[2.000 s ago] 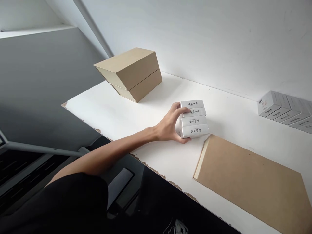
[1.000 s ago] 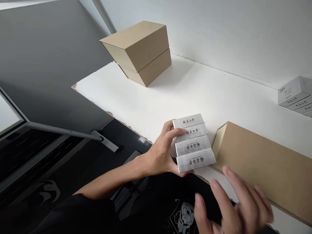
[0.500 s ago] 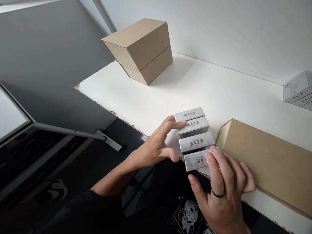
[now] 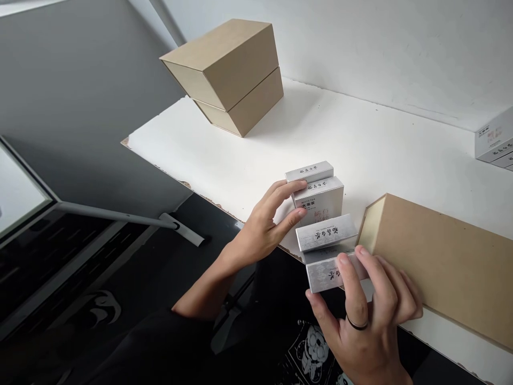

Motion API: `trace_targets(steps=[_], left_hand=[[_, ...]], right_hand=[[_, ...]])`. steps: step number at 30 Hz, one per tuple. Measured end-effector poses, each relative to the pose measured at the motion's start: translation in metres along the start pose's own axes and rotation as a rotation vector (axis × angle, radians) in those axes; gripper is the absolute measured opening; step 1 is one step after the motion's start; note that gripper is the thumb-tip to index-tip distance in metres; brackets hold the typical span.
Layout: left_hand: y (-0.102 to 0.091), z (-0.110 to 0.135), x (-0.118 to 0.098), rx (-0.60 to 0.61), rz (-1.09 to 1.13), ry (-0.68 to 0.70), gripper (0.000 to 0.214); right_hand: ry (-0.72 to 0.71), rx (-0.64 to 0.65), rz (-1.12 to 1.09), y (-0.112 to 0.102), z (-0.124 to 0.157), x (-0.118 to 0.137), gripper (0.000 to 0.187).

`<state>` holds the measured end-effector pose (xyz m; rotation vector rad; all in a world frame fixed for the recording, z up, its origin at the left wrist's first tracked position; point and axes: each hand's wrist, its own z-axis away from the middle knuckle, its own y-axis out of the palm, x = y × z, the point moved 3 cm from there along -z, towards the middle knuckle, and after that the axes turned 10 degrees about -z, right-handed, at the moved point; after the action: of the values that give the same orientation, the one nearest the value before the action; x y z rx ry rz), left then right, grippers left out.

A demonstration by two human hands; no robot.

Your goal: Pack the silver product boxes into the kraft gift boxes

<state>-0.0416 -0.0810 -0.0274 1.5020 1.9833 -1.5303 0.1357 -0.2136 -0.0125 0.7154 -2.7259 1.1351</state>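
Four small silver-white tea boxes with dark lettering stand in a row at the table's near edge. My left hand (image 4: 270, 222) pinches the second tea box (image 4: 326, 206) from the far end, index finger on its top corner and thumb at its printed near face. Behind it is the farthest tea box (image 4: 310, 170). The third tea box (image 4: 324, 233) is untouched, with a gap on either side. My right hand (image 4: 371, 307), wearing a dark ring, grips the nearest tea box (image 4: 320, 274); its fingers lie on the top and the thumb is at the lower left corner.
A large tan box (image 4: 444, 262) lies right of the row. Two tan boxes (image 4: 236, 64) are stacked at the back left of the white table (image 4: 385, 155). More tea boxes (image 4: 497, 139) sit at the far right by the wall. The table's chipped edge (image 4: 186, 184) runs along the left.
My left thumb has closed in onto the second box, whose printed face now shows. The nearest box has come towards me in my right hand, widening the gap to the third.
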Motion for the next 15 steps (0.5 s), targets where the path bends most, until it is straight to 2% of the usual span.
trace_targets(steps=[3,8,15], left_hand=[[0.002,0.001,0.003,-0.015,0.011,0.009,0.052],[0.003,0.004,0.009,-0.029,0.002,-0.069,0.066],[0.005,0.003,0.008,-0.088,-0.015,0.005,0.063]], right_hand=[[0.013,-0.004,-0.014,0.002,0.001,0.002,0.034],[0.046,-0.003,0.0,0.004,0.001,0.005,0.03],[0.074,-0.035,-0.004,0.004,-0.006,0.013,0.022]])
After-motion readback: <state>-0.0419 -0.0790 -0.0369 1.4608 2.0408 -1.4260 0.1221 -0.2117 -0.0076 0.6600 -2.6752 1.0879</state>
